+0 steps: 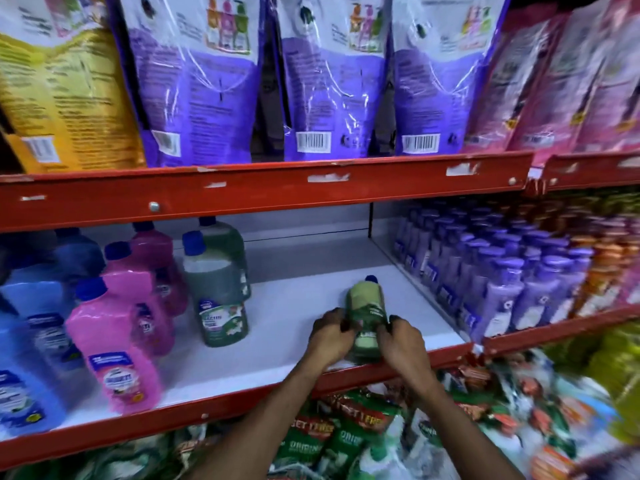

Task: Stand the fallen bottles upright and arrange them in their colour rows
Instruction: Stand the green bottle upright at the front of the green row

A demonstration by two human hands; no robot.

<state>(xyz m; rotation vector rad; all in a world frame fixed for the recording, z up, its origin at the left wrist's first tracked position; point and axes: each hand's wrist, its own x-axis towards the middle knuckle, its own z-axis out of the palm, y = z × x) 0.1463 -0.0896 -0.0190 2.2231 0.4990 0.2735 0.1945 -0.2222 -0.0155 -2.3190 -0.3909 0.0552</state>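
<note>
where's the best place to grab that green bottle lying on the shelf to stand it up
Grip the wide body of the green bottle, one palm on each flat side, coming from the shelf's open front. It lies with its blue cap pointing to the back, so the base end is nearest. The left hand and right hand already clasp it there; tipping the cap end up probably stands it.

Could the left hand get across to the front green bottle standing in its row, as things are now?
Probably yes, once it lets go. The left hand shares a grip with the right hand on the lying green bottle; bare white shelf lies between it and the front green bottle.
</note>
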